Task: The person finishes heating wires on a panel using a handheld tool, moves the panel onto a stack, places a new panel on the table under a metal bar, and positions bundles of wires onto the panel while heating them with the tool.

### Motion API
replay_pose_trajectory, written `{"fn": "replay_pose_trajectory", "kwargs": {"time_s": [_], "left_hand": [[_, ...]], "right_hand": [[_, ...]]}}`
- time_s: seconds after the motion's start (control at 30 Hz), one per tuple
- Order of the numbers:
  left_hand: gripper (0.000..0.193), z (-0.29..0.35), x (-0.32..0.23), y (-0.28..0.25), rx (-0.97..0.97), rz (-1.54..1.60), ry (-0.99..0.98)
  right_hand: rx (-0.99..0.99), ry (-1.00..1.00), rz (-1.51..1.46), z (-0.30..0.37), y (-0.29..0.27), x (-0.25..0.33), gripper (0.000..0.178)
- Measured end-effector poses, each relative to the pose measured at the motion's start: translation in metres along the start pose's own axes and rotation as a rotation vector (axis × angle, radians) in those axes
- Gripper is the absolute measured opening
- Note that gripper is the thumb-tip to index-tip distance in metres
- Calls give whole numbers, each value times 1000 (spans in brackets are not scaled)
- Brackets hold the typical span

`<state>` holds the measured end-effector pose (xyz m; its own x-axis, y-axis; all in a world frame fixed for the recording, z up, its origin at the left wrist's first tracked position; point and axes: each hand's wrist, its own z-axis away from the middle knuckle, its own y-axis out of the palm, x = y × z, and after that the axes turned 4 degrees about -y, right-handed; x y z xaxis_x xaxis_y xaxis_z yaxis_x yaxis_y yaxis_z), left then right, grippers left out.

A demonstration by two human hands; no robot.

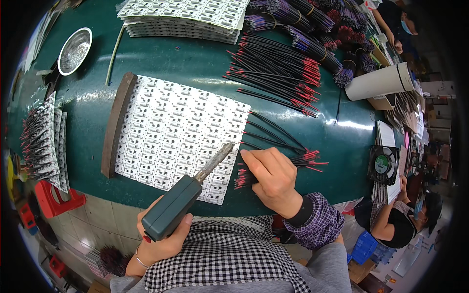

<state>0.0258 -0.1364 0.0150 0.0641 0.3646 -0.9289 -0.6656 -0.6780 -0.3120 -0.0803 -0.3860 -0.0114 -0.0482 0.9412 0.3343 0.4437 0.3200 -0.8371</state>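
My left hand is wrapped around the dark green body of a soldering iron. Its worn metal tip rests at or just over the right edge of a white circuit board panel covered in small dark parts. Close to that tip, my right hand is closed in a pinch on black wires with red ends, which stick out on both sides of the fingers. Several black wires run from the panel's right edge above this hand. A dark bar lies along the panel's left edge.
Loose black wires lie beyond my right hand, with tied wire bundles behind. Stacked panels stand at the back. A metal bowl and wired boards are left; a white tube, a fan and a co-worker are right.
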Motion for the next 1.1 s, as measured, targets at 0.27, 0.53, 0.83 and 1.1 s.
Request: {"fn": "replay_pose_trajectory", "kwargs": {"time_s": [0.27, 0.53, 0.83, 1.1], "left_hand": [[20, 1, 3, 0, 29, -11, 24], [14, -2, -4, 1, 80, 11, -11], [17, 10, 3, -1, 29, 47, -111], [17, 5, 1, -1, 67, -19, -6]], "right_hand": [[1, 7, -13, -1, 1, -1, 42], [-15, 41, -46, 0, 2, 0, 55], [-22, 46, -50, -2, 2, 0, 53], [-55, 44, -97, -5, 3, -8, 35]]}}
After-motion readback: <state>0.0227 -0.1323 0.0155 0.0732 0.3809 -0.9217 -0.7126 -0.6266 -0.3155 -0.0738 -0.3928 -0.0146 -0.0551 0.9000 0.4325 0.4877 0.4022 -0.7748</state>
